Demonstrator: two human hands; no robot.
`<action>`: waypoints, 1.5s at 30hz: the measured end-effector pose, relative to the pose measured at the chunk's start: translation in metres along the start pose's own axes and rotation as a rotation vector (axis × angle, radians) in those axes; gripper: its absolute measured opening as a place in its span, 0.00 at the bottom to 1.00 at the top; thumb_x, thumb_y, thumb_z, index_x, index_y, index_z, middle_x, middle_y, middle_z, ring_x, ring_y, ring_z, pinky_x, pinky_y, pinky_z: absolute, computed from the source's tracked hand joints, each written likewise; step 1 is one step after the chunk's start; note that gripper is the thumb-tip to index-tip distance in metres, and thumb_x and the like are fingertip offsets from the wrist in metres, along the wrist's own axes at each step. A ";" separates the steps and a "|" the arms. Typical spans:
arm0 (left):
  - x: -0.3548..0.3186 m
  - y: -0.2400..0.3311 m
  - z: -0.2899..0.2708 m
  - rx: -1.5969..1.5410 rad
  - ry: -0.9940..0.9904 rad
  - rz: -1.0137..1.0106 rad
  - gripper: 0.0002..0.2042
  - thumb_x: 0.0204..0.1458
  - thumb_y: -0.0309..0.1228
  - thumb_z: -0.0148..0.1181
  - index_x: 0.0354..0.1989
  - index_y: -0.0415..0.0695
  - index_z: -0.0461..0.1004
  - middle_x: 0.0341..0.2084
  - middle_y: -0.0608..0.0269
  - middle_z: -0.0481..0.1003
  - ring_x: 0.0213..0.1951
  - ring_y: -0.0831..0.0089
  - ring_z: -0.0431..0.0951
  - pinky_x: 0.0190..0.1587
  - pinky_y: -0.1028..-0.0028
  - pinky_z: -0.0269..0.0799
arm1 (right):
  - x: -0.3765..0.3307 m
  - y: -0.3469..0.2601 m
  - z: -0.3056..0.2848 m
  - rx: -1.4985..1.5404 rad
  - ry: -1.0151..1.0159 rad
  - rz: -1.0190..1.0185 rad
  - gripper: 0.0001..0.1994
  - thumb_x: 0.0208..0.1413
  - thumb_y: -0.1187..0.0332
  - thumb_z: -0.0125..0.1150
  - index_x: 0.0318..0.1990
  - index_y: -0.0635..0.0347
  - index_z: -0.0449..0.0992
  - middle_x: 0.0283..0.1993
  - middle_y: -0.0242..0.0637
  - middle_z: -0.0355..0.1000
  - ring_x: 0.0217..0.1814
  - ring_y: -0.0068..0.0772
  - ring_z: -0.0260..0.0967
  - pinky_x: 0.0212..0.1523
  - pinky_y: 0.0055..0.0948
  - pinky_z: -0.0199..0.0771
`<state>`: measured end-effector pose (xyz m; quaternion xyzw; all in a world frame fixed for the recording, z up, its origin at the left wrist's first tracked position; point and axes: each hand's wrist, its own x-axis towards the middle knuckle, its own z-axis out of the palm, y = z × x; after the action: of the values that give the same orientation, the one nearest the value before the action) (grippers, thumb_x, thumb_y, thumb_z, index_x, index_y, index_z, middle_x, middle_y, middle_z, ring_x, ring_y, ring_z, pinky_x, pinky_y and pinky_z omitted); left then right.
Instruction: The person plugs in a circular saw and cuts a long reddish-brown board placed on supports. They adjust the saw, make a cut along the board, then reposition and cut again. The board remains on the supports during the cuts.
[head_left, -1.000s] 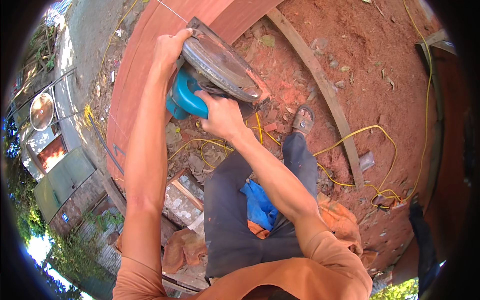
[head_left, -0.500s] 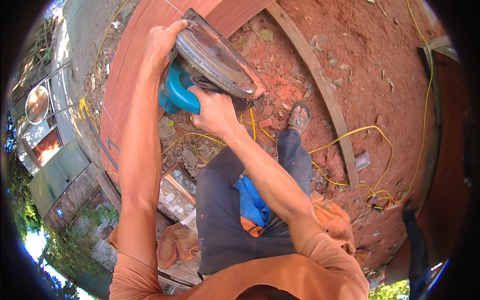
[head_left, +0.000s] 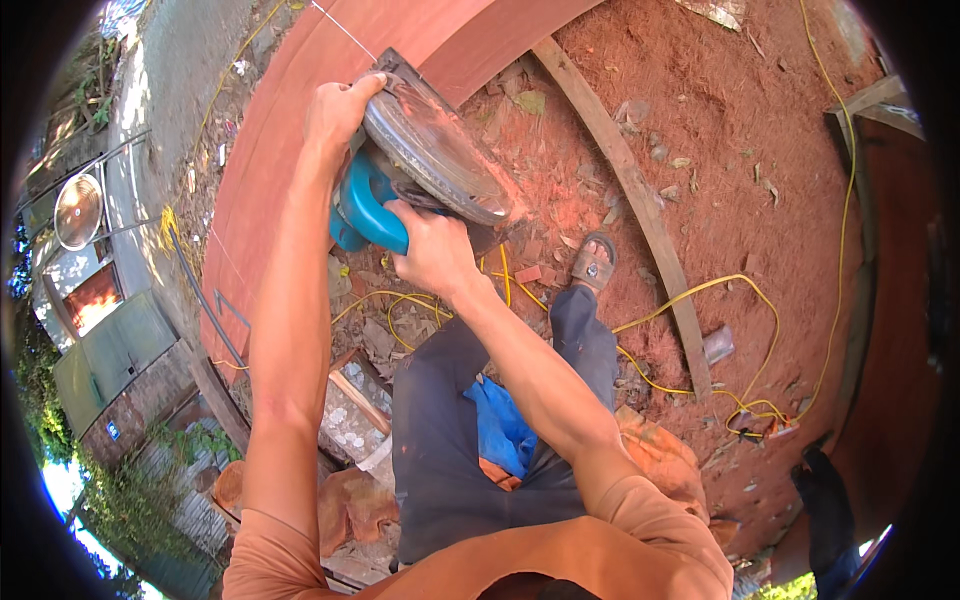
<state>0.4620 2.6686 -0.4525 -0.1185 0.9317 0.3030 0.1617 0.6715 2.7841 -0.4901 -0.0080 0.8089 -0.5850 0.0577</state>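
A teal circular saw (head_left: 372, 205) rests on a wide reddish wooden board (head_left: 270, 130), its round metal guard and base plate jutting past the board's right edge. My right hand (head_left: 437, 247) is closed around the saw's rear handle. Up at the saw's front, my left hand (head_left: 342, 108) grips the housing, thumb stretched toward the base plate. A pale straight line (head_left: 342, 28) runs along the board from the plate's front corner. Reddish sawdust (head_left: 530, 185) lies beside the guard. The blade's cutting edge is hidden from me.
Yellow cable (head_left: 735, 280) loops over the reddish ground on the right. A curved-looking wooden beam (head_left: 630, 180) lies beyond my sandalled foot (head_left: 594, 262). Orange cloth (head_left: 660, 455) and blue cloth (head_left: 500, 425) are around my legs. A round fan-like object (head_left: 79, 211) stands far left.
The saw and both hands have shifted slightly right and down in the picture. More of the pale line shows ahead of the base plate. Both grips stay the same.
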 end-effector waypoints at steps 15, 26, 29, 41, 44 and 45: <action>-0.004 0.004 -0.002 0.003 0.002 -0.021 0.27 0.47 0.51 0.67 0.26 0.30 0.83 0.21 0.51 0.81 0.26 0.66 0.80 0.31 0.63 0.70 | 0.000 -0.001 0.000 0.022 -0.007 0.001 0.26 0.40 0.74 0.68 0.53 0.55 0.78 0.48 0.51 0.80 0.48 0.57 0.79 0.49 0.50 0.81; -0.004 0.006 -0.003 0.036 0.006 -0.035 0.27 0.47 0.51 0.67 0.28 0.30 0.83 0.23 0.49 0.82 0.28 0.64 0.81 0.34 0.63 0.72 | 0.001 0.000 -0.001 0.026 0.002 -0.006 0.25 0.41 0.74 0.67 0.52 0.55 0.79 0.47 0.51 0.80 0.47 0.57 0.79 0.48 0.50 0.80; -0.005 0.006 -0.003 0.018 0.003 -0.038 0.27 0.47 0.51 0.67 0.28 0.31 0.83 0.23 0.49 0.82 0.28 0.63 0.82 0.34 0.62 0.72 | 0.001 -0.001 0.000 0.035 0.004 -0.007 0.24 0.41 0.75 0.67 0.52 0.55 0.78 0.46 0.51 0.80 0.47 0.57 0.79 0.48 0.50 0.80; -0.005 0.005 -0.001 0.035 0.016 -0.007 0.25 0.51 0.50 0.68 0.22 0.35 0.81 0.17 0.63 0.76 0.21 0.75 0.72 0.25 0.70 0.62 | 0.003 -0.001 0.002 0.034 0.005 -0.007 0.24 0.42 0.75 0.68 0.52 0.56 0.78 0.46 0.51 0.80 0.50 0.57 0.78 0.51 0.51 0.78; -0.006 0.005 0.001 0.016 0.025 0.003 0.25 0.50 0.50 0.68 0.23 0.34 0.81 0.17 0.63 0.76 0.21 0.75 0.73 0.25 0.70 0.62 | 0.002 -0.001 0.001 0.028 0.025 -0.022 0.23 0.43 0.74 0.68 0.52 0.56 0.78 0.46 0.51 0.80 0.49 0.57 0.78 0.50 0.51 0.79; -0.006 0.004 0.001 0.011 0.022 0.006 0.25 0.50 0.50 0.68 0.23 0.35 0.81 0.17 0.63 0.76 0.21 0.75 0.73 0.25 0.70 0.62 | 0.002 -0.001 0.001 0.027 0.039 -0.030 0.23 0.43 0.74 0.68 0.52 0.55 0.78 0.45 0.51 0.80 0.48 0.57 0.78 0.50 0.51 0.79</action>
<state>0.4662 2.6730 -0.4488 -0.1182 0.9354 0.2969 0.1515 0.6693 2.7823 -0.4895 -0.0080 0.8017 -0.5967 0.0334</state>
